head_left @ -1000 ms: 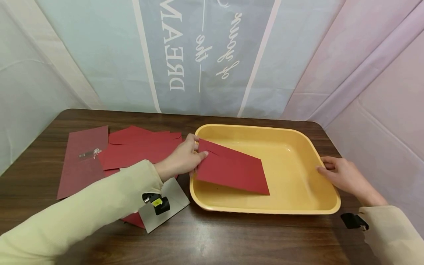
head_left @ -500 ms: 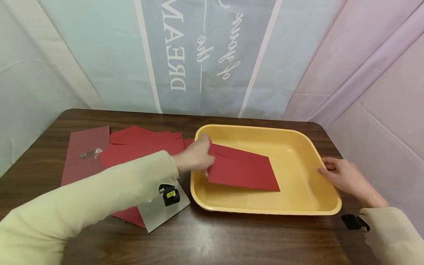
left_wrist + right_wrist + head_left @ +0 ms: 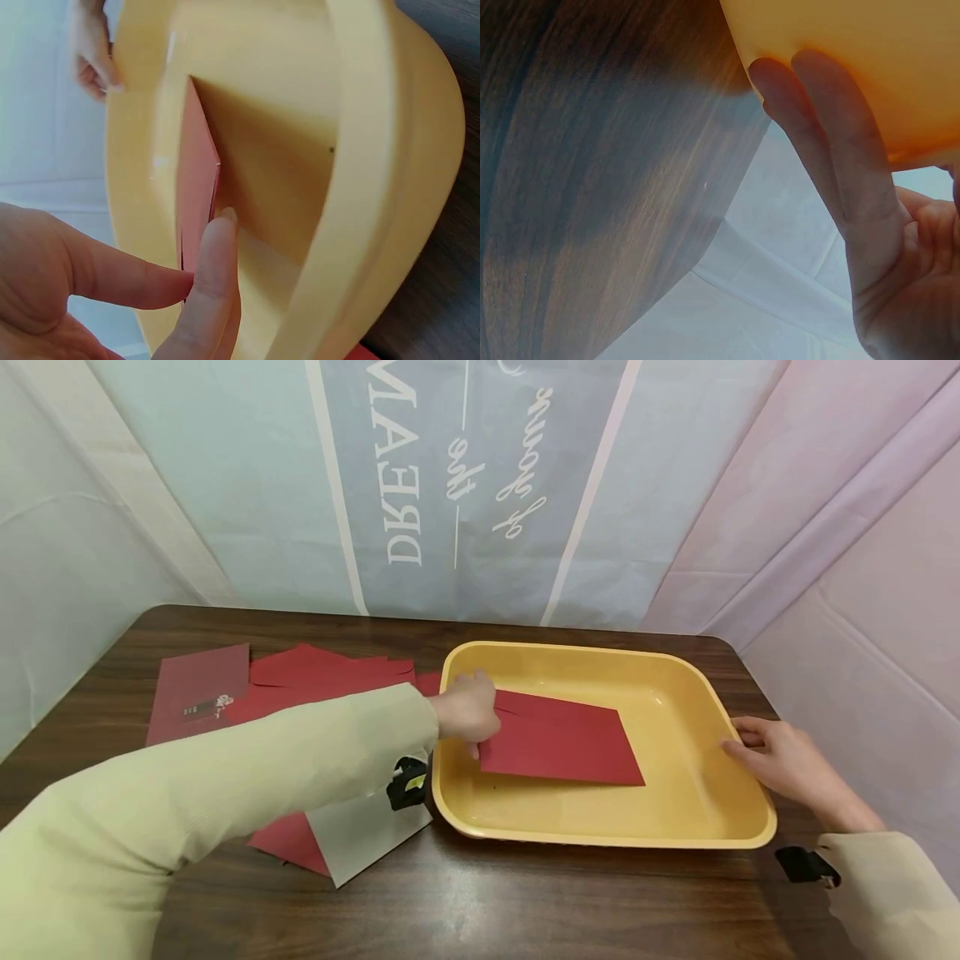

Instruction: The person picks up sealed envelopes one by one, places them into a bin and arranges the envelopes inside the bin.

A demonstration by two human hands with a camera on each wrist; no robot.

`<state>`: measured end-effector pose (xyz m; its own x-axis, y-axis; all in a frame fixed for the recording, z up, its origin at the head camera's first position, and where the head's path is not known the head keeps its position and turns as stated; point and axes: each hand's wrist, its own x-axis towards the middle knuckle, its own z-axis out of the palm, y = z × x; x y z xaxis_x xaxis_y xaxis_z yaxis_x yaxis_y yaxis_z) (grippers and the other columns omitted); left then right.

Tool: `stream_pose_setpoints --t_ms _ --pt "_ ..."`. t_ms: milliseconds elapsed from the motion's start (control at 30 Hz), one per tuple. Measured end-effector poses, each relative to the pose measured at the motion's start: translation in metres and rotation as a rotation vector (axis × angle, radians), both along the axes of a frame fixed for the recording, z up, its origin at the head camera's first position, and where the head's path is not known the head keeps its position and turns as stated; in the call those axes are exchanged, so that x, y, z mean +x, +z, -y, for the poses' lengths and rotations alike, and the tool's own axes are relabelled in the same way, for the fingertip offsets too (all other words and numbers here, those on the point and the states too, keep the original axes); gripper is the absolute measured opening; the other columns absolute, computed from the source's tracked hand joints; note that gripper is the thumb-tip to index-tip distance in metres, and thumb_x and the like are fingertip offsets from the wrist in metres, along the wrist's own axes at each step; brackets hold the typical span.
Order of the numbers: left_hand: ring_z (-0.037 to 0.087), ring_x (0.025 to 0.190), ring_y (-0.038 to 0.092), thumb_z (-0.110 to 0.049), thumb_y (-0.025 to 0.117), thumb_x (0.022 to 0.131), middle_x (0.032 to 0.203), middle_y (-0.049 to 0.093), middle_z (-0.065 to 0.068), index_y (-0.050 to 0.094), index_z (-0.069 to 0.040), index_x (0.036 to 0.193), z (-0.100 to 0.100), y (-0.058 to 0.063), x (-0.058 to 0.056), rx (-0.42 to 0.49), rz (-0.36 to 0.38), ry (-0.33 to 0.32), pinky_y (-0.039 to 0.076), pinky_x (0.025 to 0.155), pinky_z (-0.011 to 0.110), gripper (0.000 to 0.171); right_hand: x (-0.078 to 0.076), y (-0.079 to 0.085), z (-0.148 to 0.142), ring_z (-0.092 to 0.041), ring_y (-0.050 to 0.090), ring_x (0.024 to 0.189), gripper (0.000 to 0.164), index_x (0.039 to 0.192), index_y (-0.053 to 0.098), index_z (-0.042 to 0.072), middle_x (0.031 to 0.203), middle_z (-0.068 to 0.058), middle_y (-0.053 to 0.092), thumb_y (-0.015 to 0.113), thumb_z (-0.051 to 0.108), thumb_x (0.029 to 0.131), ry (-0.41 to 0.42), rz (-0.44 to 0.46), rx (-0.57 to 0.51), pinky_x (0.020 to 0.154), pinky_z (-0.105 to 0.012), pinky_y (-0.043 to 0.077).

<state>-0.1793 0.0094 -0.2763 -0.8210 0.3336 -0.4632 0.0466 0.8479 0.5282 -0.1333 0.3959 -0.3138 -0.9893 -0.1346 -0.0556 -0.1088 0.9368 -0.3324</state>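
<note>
My left hand [image 3: 471,706] pinches a red envelope [image 3: 562,742] by its left end, over the left side of a yellow plastic tray [image 3: 600,841]. In the left wrist view, thumb and fingertips meet on the near edge of the envelope [image 3: 196,169], which slants above the tray floor and throws a shadow there. At the tray's right end my right hand [image 3: 783,768] holds the rim, thumb on the inner side. The right wrist view has two straight fingers [image 3: 840,127] against the tray's outer wall [image 3: 907,75].
Left of the tray, several red envelopes [image 3: 330,678] lie overlapping, with a dark red printed one [image 3: 198,685] at the far left and a grey-white one [image 3: 367,839] nearer the front. A printed cloth [image 3: 480,485] hangs behind the brown wooden table [image 3: 525,902].
My left hand has carried the red envelope rightward, further into the tray, and the envelope has turned more level. My right hand stays on the tray's rim.
</note>
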Motion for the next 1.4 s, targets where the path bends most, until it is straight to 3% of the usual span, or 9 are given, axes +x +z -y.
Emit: stream_pose_setpoints --t_ms 67,200,267,400,500,700,1067,1267,1400 --pt "0.026 0.086 0.066 -0.013 0.055 0.093 0.135 0.033 0.024 0.02 0.006 0.143 -0.003 0.0 -0.001 -0.054 0.013 -0.01 0.055 0.065 0.025 0.064 0.0 0.0 -0.001 -0.032 0.07 0.079 0.047 0.123 0.053 -0.016 0.104 -0.032 0.066 0.059 0.021 0.094 0.001 -0.003 0.0 0.063 -0.023 0.05" --pt "0.025 0.102 0.051 -0.016 0.056 0.093 0.13 0.036 0.021 0.026 0.003 0.141 -0.01 -0.003 0.0 -0.142 0.027 -0.041 0.056 0.063 0.027 0.06 -0.001 0.0 -0.002 -0.025 0.07 0.075 0.045 0.121 0.054 -0.016 0.104 -0.031 0.066 0.06 0.02 0.094 0.003 -0.013 -0.002 0.062 -0.02 0.048" --pt "0.024 0.096 0.058 -0.017 0.057 0.093 0.127 0.037 0.021 0.028 0.003 0.139 -0.013 -0.006 0.0 -0.147 0.038 -0.036 0.056 0.062 0.027 0.057 -0.001 -0.001 -0.001 -0.025 0.07 0.075 0.045 0.122 0.055 -0.015 0.104 -0.031 0.066 0.06 0.021 0.094 0.003 -0.014 0.001 0.063 -0.019 0.047" --pt "0.025 0.104 0.053 -0.015 0.058 0.092 0.125 0.038 0.021 0.034 0.003 0.134 -0.017 -0.011 -0.001 -0.172 0.04 -0.034 0.057 0.063 0.027 0.052 -0.001 -0.001 -0.001 -0.029 0.07 0.077 0.046 0.122 0.054 -0.016 0.104 -0.031 0.066 0.059 0.021 0.094 0.005 -0.012 0.001 0.063 -0.019 0.047" --pt "0.028 0.117 0.042 -0.015 0.059 0.092 0.122 0.04 0.017 0.042 0.001 0.129 -0.02 -0.015 -0.002 -0.251 0.017 -0.085 0.056 0.062 0.025 0.044 0.0 -0.001 -0.001 -0.033 0.07 0.08 0.046 0.122 0.054 -0.016 0.104 -0.031 0.066 0.059 0.021 0.094 0.003 -0.013 0.001 0.063 -0.019 0.047" --pt "0.03 0.118 0.038 -0.014 0.059 0.091 0.117 0.04 0.015 0.048 0.001 0.124 -0.02 -0.021 -0.002 -0.331 0.004 -0.157 0.055 0.059 0.022 0.037 0.0 -0.002 -0.001 -0.039 0.069 0.084 0.046 0.122 0.054 -0.016 0.104 -0.032 0.066 0.06 0.021 0.094 -0.001 -0.021 0.002 0.063 -0.022 0.049" --pt "0.025 0.105 0.042 -0.012 0.06 0.088 0.118 0.036 0.018 0.042 0.004 0.128 -0.013 -0.018 0.004 -0.216 -0.018 -0.127 0.047 0.055 0.022 0.047 0.0 -0.003 -0.001 -0.035 0.07 0.08 0.045 0.121 0.054 -0.016 0.103 -0.031 0.066 0.06 0.02 0.094 -0.005 -0.02 0.01 0.063 -0.027 0.052" --pt "0.017 0.071 0.045 -0.014 0.054 0.09 0.134 0.024 0.02 0.021 0.005 0.146 0.001 -0.002 0.007 -0.001 -0.017 -0.078 0.037 0.059 0.026 0.067 0.001 -0.003 0.0 -0.035 0.07 0.081 0.046 0.123 0.052 -0.017 0.105 -0.032 0.065 0.059 0.019 0.094 -0.005 -0.01 0.008 0.064 -0.029 0.053" --pt "0.018 0.081 0.052 -0.021 0.052 0.094 0.137 0.027 0.017 0.032 0.0 0.141 0.016 0.012 0.01 0.122 -0.086 -0.035 0.043 0.074 0.029 0.056 0.001 -0.002 0.0 -0.036 0.07 0.081 0.047 0.123 0.052 -0.018 0.105 -0.033 0.065 0.059 0.019 0.095 -0.006 -0.003 -0.002 0.064 -0.029 0.053"
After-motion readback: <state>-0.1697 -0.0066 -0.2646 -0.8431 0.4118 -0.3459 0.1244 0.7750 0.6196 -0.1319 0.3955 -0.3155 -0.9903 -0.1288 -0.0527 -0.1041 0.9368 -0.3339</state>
